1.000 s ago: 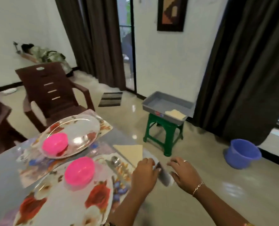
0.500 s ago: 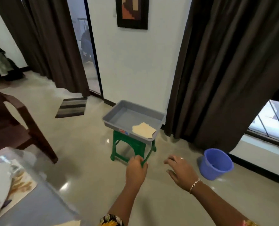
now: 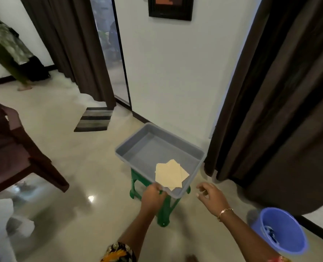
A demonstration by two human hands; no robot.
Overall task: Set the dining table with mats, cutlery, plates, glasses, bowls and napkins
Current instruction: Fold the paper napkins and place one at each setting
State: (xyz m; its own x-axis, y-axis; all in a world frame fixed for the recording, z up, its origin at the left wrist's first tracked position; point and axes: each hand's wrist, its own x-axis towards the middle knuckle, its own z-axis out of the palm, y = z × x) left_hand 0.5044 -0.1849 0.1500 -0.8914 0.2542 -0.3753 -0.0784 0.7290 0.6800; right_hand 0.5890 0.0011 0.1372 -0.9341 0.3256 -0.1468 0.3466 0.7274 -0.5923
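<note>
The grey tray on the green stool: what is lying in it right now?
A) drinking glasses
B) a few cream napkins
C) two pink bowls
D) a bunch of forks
B: only the cream napkins lie in the grey tray, overlapping at its near corner above the green stool. The rest of the tray floor is bare.

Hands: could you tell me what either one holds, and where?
The right hand holds nothing. The left hand curls at the near rim of the grey tray, beside the napkins; an actual grip cannot be told.
</note>
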